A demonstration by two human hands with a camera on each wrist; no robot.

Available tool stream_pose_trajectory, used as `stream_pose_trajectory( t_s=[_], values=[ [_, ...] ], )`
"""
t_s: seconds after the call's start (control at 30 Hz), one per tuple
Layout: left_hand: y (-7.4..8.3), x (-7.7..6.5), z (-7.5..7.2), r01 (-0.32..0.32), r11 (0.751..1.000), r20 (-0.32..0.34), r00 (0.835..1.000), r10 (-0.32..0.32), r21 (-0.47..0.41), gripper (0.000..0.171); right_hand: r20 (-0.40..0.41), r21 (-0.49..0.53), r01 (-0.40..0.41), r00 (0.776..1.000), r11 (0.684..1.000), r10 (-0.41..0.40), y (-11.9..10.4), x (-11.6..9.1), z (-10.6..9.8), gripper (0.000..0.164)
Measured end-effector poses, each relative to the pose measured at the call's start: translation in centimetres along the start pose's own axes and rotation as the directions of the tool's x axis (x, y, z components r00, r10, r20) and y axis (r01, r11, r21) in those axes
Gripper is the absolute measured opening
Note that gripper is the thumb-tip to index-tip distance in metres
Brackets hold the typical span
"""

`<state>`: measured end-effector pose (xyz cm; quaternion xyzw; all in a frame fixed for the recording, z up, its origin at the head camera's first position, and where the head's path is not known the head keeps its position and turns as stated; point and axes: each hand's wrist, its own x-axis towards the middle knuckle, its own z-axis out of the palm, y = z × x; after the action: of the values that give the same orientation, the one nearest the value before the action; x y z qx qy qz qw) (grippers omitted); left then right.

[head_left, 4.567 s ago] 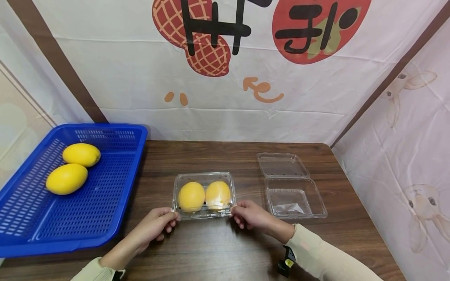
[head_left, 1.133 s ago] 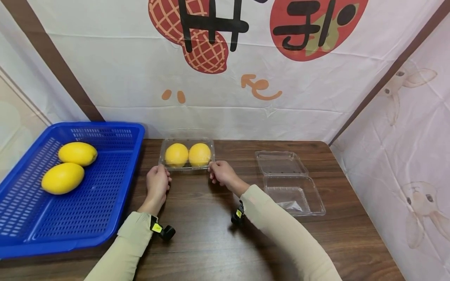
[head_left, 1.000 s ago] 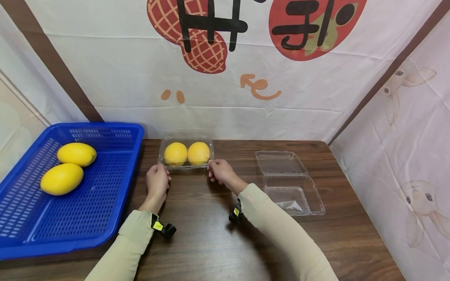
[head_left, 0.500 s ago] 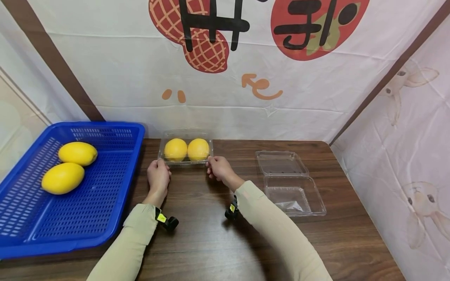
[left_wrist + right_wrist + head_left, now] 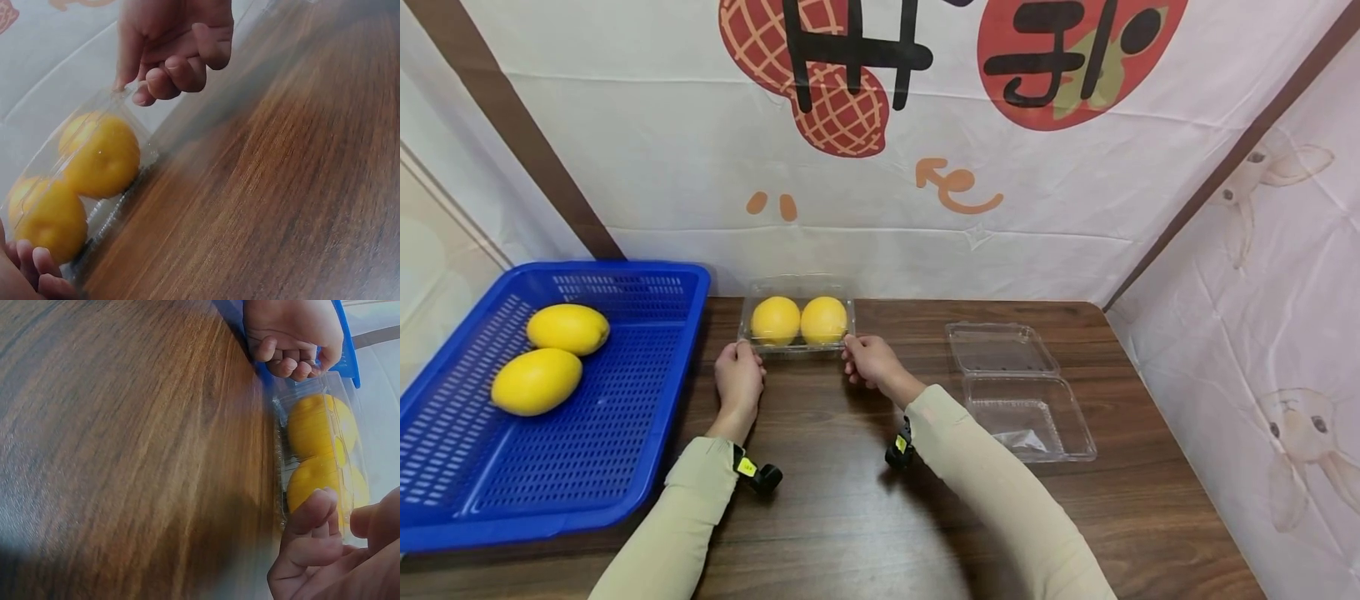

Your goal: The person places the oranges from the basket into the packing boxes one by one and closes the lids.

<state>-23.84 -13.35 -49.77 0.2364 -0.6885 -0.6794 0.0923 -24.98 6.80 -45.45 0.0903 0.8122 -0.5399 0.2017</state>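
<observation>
A clear plastic clamshell box point(image 5: 797, 346) with two round yellow fruits point(image 5: 776, 321) inside lies at the back of the table, close to the cloth wall. My left hand point(image 5: 740, 383) pinches its front left corner. At the front right corner my right hand point(image 5: 871, 362) holds the box between thumb and fingers. In the left wrist view, the thumb of the right hand point(image 5: 178, 50) lies on the box's corner, its other fingers curled below. The right wrist view shows the left hand point(image 5: 294, 337) at the far end of the box, beside the fruits point(image 5: 319, 428).
A blue perforated basket point(image 5: 658, 433) on the left holds two yellow oval fruits point(image 5: 537, 382). To the right, a second clear clamshell box point(image 5: 1078, 417) lies with its lid folded back and a small clear piece inside. A white printed cloth point(image 5: 880, 258) rises behind the wooden table point(image 5: 835, 517).
Both hands have carried the filled box from the middle of the table back and slightly left, to the cloth wall. Over the last half second, hands and box have hardly moved.
</observation>
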Motion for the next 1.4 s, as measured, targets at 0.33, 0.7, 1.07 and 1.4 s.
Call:
stream_pose_trajectory(
  t_s=[0.33,0.7,1.07,1.4],
  values=[
    [-0.2,0.0,-0.2,0.002,1.000,0.018,1.000,-0.002,0.006,0.033,0.038,-0.012,0.014,0.999,1.000,-0.013,-0.1,-0.9,-1.1,0.057],
    [-0.3,0.0,-0.2,-0.001,1.000,0.032,0.999,0.002,-0.007,0.033,0.161,-0.031,0.056,0.986,0.998,-0.050,-1.3,-2.7,-3.0,0.058],
    [-0.2,0.1,-0.1,0.000,1.000,0.031,1.000,0.000,-0.001,0.032,0.180,-0.158,0.119,0.980,0.980,-0.090,-1.9,-4.9,-5.2,0.055],
    [0.0,0.0,-0.2,0.014,1.000,0.024,1.000,-0.014,-0.005,0.029,0.210,-0.301,0.318,0.942,0.899,-0.262,-2.3,-6.9,-5.4,0.042]
  ],
)
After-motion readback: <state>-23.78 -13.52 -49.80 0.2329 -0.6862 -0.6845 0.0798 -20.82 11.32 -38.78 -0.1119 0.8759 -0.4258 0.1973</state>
